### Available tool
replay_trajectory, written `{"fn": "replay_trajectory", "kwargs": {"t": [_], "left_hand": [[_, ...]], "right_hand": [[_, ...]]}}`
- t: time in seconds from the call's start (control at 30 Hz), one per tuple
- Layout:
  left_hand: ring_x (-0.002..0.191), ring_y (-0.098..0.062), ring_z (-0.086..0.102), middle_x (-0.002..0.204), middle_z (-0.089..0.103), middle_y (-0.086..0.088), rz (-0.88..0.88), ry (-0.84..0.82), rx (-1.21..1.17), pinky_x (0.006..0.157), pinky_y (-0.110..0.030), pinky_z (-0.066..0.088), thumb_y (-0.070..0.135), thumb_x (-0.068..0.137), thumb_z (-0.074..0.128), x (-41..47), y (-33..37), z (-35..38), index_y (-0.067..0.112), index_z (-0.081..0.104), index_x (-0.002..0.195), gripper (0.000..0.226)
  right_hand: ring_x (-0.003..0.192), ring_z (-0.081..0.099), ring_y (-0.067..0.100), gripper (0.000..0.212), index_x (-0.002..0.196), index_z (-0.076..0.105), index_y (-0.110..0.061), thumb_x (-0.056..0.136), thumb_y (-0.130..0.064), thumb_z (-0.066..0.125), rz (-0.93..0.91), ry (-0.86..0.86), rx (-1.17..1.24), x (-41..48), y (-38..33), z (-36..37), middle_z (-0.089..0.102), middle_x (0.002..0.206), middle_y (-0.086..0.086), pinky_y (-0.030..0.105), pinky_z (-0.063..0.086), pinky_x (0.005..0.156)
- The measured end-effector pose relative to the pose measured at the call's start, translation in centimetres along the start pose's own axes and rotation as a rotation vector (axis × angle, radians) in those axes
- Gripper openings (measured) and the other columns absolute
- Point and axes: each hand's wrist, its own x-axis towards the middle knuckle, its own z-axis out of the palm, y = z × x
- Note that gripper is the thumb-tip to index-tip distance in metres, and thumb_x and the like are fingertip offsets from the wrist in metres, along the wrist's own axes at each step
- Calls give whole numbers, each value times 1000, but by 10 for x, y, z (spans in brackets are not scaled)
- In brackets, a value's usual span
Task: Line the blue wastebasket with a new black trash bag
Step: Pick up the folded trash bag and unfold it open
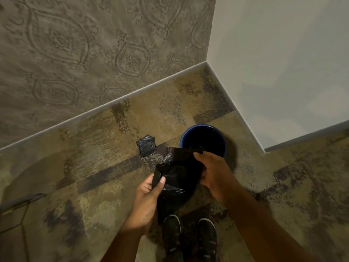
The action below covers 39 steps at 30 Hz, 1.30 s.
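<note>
The blue wastebasket (190,130) stands on the carpet near the wall corner, its inside dark. I hold a black trash bag (179,176) in front of it, partly unfolded and hanging down toward my shoes. My left hand (149,197) pinches the bag's lower left edge between thumb and fingers. My right hand (213,173) grips its upper right side, fingers over the top edge. The bag hides the near rim of the wastebasket.
A small folded black bag (147,146) lies on the carpet left of the wastebasket. Patterned wall runs along the back, a white wall to the right. My two dark shoes (188,237) stand below the bag. A metal edge (22,201) shows at far left.
</note>
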Motion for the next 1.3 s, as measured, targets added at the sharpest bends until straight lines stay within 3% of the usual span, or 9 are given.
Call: {"fn": "replay_trajectory", "kwargs": {"t": [0.33, 0.5, 0.67, 0.77, 0.83, 0.9, 1.07, 1.23, 1.3], "left_hand": [[104, -22, 80, 116, 81, -14, 26, 168, -242, 79, -27, 64, 8, 94, 66, 2, -5, -35, 14, 83, 112, 26], [81, -11, 80, 88, 83, -1, -96, 299, -524, 91, -30, 63, -10, 97, 38, 5, -4, -58, 16, 86, 82, 56], [81, -27, 72, 85, 75, -12, -85, 157, -644, 73, -33, 63, 2, 73, 47, 7, 20, -56, 1, 70, 93, 31], [83, -26, 63, 89, 69, -13, -71, 118, -563, 78, -35, 52, -3, 84, 29, 10, 29, -53, 3, 66, 89, 38], [90, -24, 69, 95, 72, -11, -74, 111, -601, 86, -33, 56, -4, 81, 31, 12, 36, -47, 3, 66, 93, 38], [95, -26, 69, 100, 70, -12, -56, 132, -568, 89, -33, 57, -1, 70, 42, 14, 42, -42, 2, 62, 102, 38], [74, -27, 71, 79, 72, -15, -38, 69, -409, 65, -30, 62, 5, 61, 50, 12, 55, -23, 0, 74, 81, 31], [68, -30, 50, 80, 53, -11, -40, 130, -268, 63, -31, 44, -6, 69, 43, 18, 61, -15, -7, 59, 103, 38], [65, -26, 56, 72, 58, -13, 6, 103, -214, 61, -26, 49, -11, 84, 40, 17, 60, -10, -1, 63, 85, 25]], "right_hand": [[119, 71, 34, 50, 134, 67, -14, 87, -28, 75, -13, 111, 328, 6, 2, 5, 73, 132, 13, 58, 53, 106], [116, 72, 35, 47, 146, 57, -17, 100, -22, 64, 4, 242, 368, 7, 10, -5, 72, 134, 11, 58, 60, 93], [96, 74, 32, 13, 114, 68, -15, 105, -18, 59, 17, 426, 153, 3, 29, -28, 73, 115, 10, 39, 61, 66], [80, 63, 18, 30, 130, 56, -4, 103, -17, 60, -38, 565, -158, -5, 41, -28, 65, 102, 9, 27, 53, 58], [95, 62, 15, 50, 142, 46, -14, 99, -28, 67, -175, 602, -400, -17, 45, -15, 62, 120, 4, 35, 58, 77], [116, 62, 11, 57, 145, 45, -28, 96, -41, 70, -363, 491, -500, -33, 43, 7, 59, 135, -9, 40, 58, 94], [111, 66, -9, 50, 136, 50, -45, 91, -54, 69, -425, -47, -431, -57, 33, 55, 67, 119, -34, 13, 57, 79], [81, 76, 11, 14, 101, 72, -30, 91, -39, 76, -479, -107, -547, -54, 19, 71, 77, 94, 0, 35, 63, 67], [60, 64, 14, 20, 86, 70, -14, 94, -31, 73, -527, -90, -639, -52, 21, 72, 70, 74, 8, 41, 52, 55]]}}
